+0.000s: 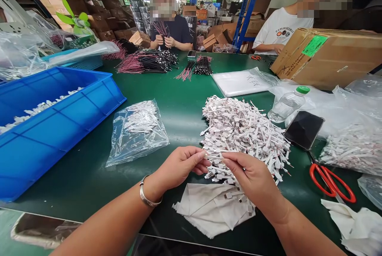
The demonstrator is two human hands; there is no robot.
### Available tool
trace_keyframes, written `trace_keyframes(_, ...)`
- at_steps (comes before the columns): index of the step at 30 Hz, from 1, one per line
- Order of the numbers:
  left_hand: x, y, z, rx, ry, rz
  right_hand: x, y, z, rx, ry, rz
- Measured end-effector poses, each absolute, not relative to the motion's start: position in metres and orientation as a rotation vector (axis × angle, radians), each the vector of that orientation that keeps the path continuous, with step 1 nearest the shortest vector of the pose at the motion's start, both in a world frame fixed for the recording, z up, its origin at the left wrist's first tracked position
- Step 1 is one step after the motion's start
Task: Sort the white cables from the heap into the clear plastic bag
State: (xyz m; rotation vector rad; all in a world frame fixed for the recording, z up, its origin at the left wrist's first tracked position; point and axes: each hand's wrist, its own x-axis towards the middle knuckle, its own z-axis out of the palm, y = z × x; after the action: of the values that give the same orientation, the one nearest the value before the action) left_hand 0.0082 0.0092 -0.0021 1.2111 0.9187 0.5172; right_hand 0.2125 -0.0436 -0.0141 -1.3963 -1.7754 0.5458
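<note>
The left hand (179,167) and the right hand (250,180) hovered low over the surface (83,180), each grip closed in a tight pinch of thumb against fingers on a small tuft of white-tagged leads (213,156). The tuft ran out from the near edge of a heaped pile (241,128), whose small metal ends trailed down over a crumpled cloth (205,212). Holding right at the fingertips, with the wrists low and the hands close together, suited such tangled strands; a hard tug would likely have dragged the heap along. To the right lay red-handled scissors (330,182), a phone (304,130) and a water bottle (288,105). To the left lay a clear bag (135,132) of similar leads and a blue tray (113,97). Across the surface, a co-worker (171,31) held red and black wires.
</note>
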Motion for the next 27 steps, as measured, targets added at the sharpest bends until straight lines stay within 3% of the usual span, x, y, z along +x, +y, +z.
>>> trace_keyframes(7, 0.007, 0.010, -0.003, 1.208, 0.918, 0.521, 0.209, -0.044, -0.011, -1.414, -1.704, 0.780)
trace_keyframes(13, -0.003, 0.013, 0.005, 1.641, 1.017, 0.515, 0.205, -0.043, -0.010, -1.362, -1.760, 0.971)
trace_keyframes(20, -0.047, 0.013, 0.021, 2.072, 1.434, 0.542, 0.228, -0.031, -0.013, -1.537, -1.617, 0.706)
trace_keyframes(27, -0.099, -0.003, -0.013, 2.212, 1.640, 0.299, 0.243, -0.028, -0.005, -1.565, -1.446, 0.595)
